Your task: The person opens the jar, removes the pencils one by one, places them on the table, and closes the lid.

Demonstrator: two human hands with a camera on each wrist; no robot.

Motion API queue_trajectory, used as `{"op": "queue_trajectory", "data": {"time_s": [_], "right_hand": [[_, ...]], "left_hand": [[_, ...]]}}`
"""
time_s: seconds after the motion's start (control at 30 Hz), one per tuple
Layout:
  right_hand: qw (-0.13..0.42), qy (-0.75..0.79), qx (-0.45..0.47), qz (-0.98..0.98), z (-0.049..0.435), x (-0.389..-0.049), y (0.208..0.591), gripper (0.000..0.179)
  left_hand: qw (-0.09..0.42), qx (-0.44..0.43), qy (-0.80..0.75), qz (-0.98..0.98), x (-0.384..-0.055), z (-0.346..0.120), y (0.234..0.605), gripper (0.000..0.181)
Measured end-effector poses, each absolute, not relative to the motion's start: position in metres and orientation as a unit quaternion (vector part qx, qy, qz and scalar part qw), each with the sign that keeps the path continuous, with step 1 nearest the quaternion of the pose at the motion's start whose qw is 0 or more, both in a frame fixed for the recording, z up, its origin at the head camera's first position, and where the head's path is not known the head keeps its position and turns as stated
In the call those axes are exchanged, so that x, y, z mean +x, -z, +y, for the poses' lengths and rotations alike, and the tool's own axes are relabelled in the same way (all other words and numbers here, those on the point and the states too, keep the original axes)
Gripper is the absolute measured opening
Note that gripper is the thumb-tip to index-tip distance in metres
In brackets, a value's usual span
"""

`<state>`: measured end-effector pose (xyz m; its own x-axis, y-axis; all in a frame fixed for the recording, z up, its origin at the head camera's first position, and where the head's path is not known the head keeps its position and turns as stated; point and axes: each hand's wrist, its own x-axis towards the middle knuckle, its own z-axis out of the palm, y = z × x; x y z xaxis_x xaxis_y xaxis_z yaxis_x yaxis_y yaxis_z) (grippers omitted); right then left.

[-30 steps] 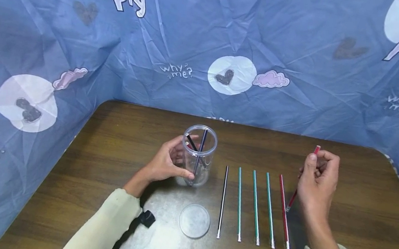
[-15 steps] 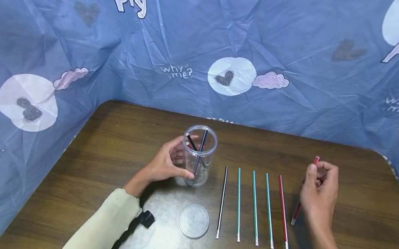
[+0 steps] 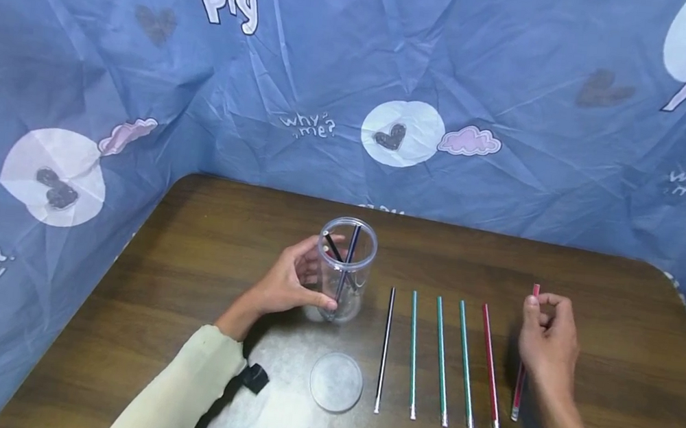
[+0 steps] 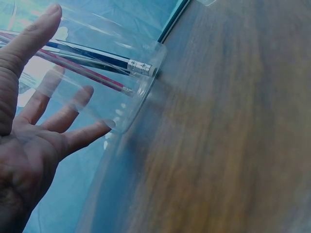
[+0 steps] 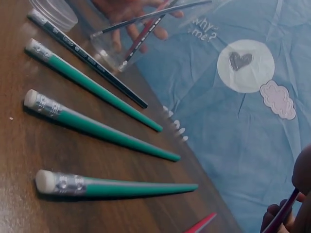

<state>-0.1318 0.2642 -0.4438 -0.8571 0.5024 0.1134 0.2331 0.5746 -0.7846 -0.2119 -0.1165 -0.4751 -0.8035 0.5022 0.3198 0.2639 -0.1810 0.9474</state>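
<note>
My left hand (image 3: 289,281) holds a clear plastic jar (image 3: 358,295), thumb in front and fingers behind; in the left wrist view the fingers show through its wall. Inside lean a few pencils (image 4: 104,58), dark and red, eraser ends down. My right hand (image 3: 548,340) pinches a red pencil (image 3: 518,393) near its top, eraser end low over the table at the right end of a row. That row has a black pencil (image 3: 384,349), green pencils (image 3: 414,355) and another red pencil (image 3: 491,369), all with erasers towards me.
A round clear lid (image 3: 336,382) lies flat in front of the jar, left of the row. The wooden table (image 3: 190,254) backs onto a blue printed cloth (image 3: 309,45) at the rear and sides.
My right hand has come nearer to me with the red pencil, whose eraser end has moved right, away from the row, and now lies roughly parallel to it. The left hand stays at the jar.
</note>
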Motion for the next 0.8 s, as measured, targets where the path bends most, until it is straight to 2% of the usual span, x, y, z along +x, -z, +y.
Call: {"op": "queue_trajectory", "data": {"time_s": [0.23,0.8], "right_hand": [[0.114,-0.416,-0.232,-0.872,0.272,-0.129,0.451,0.030],[0.084,-0.335,-0.203,-0.916,0.279,-0.129,0.475,0.034]], "left_hand": [[0.085,0.303,-0.708,0.632,-0.209,-0.115,0.478,0.099],[0.089,0.301,-0.705,0.636,-0.211,-0.118,0.475,0.096]]}}
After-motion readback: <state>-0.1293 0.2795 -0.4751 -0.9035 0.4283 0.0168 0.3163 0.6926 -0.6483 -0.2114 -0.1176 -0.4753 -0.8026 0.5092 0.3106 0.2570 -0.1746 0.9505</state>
